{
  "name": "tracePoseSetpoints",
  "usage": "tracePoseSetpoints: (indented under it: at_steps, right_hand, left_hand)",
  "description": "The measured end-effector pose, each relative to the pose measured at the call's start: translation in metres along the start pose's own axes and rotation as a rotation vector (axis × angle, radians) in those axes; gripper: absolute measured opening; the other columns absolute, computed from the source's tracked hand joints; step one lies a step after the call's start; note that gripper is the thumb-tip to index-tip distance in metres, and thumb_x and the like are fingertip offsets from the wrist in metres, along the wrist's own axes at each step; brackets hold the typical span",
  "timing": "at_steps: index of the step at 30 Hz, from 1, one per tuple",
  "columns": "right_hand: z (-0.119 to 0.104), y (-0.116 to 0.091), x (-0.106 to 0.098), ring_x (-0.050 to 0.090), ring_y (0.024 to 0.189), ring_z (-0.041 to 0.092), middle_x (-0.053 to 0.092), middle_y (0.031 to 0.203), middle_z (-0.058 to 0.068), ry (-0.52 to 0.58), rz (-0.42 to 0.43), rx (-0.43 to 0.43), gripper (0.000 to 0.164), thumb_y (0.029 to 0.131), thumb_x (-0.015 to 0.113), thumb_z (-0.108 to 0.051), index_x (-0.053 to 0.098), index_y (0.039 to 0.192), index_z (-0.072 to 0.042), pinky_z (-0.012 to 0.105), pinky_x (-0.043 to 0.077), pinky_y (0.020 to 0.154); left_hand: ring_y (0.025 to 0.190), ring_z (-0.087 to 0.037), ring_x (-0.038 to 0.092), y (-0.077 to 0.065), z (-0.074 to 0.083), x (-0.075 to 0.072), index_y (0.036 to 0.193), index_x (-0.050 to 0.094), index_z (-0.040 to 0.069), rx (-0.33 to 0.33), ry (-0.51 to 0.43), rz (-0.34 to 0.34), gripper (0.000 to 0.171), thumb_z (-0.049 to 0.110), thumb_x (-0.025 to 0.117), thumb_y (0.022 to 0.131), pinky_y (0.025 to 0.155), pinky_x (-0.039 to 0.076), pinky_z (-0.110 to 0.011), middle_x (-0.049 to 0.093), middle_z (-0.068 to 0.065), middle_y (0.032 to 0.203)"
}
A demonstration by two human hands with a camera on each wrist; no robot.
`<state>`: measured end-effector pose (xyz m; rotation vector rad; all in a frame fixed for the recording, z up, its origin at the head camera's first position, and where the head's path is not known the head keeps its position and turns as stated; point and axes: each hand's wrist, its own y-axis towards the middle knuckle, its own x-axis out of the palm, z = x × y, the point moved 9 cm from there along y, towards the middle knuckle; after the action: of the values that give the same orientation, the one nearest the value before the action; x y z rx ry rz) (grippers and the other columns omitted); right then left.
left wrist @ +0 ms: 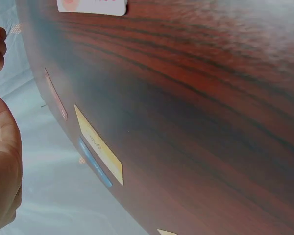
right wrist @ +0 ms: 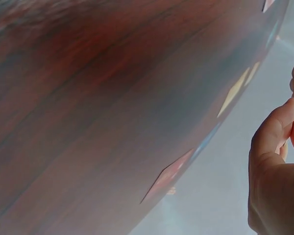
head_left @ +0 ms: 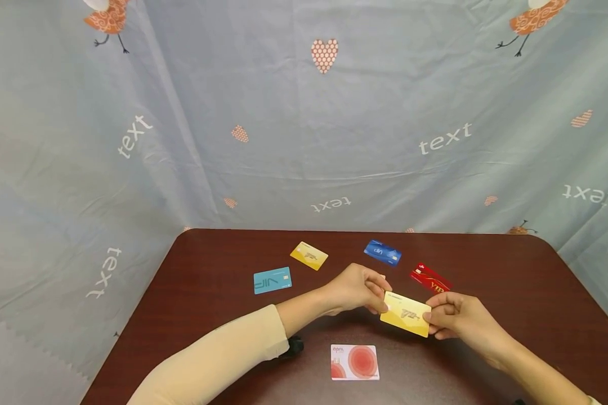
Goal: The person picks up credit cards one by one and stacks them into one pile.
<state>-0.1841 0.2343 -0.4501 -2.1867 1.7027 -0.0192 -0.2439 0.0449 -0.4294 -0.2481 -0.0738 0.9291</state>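
Nearest, at the lower middle of the head view, a white-and-coral "april" card (head_left: 355, 363) lies flat on the dark red-brown wood-grain table (head_left: 182, 281). A cream sleeve (head_left: 218, 357) comes in from the lower left.

Past that card, right of the frame's middle, the left hand (head_left: 357, 289) pinches the left end of a yellow gold-toned card (head_left: 405, 314), while the right hand (head_left: 458, 323) pinches its right end, thumb toward the camera. The card is tilted, its printed face showing.

Just beyond the right hand lies a red "VIP" card (head_left: 429, 277); left of the frame's middle lies a teal "VIP" card (head_left: 272, 280). The left wrist view shows a second yellow card (left wrist: 99, 144) flat on the table; in the head view the left hand mostly hides it. Farther back lie a third yellow card (head_left: 309, 256) and, right of it, a blue "VIP" card (head_left: 382, 252).

Behind the table hangs grey-blue fabric (head_left: 263, 73) printed with hearts, birds and "text".
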Motion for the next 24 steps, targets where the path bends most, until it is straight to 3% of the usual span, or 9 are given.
tracePoseSetpoints:
  at_steps: [13, 24]
  right_hand:
    - [-0.006, 0.004, 0.024, 0.07, 0.08, 0.026, 0.072, 0.09, 0.013, 0.032, -0.043, -0.027, 0.041, 0.095, 0.079, -0.013, 0.059, 0.119, 0.013, 0.033, 0.063, 0.072]
    - [-0.006, 0.008, 0.041, 0.069, 0.077, 0.024, 0.072, 0.089, 0.011, 0.053, -0.088, -0.03, 0.034, 0.096, 0.076, -0.008, 0.06, 0.118, 0.013, 0.033, 0.063, 0.07]
  left_hand:
    - [0.064, -0.016, 0.068, -0.019, -0.011, -0.015, 0.102, 0.075, -0.008, -0.013, -0.026, 0.051, 0.032, -0.021, 0.08, 0.074, 0.066, 0.065, -0.039, 0.069, -0.01, 0.073]
    - [0.062, -0.018, 0.069, -0.036, -0.017, -0.022, 0.102, 0.073, -0.007, -0.014, -0.056, 0.035, 0.029, -0.019, 0.08, 0.076, 0.068, 0.065, -0.04, 0.069, -0.01, 0.072]
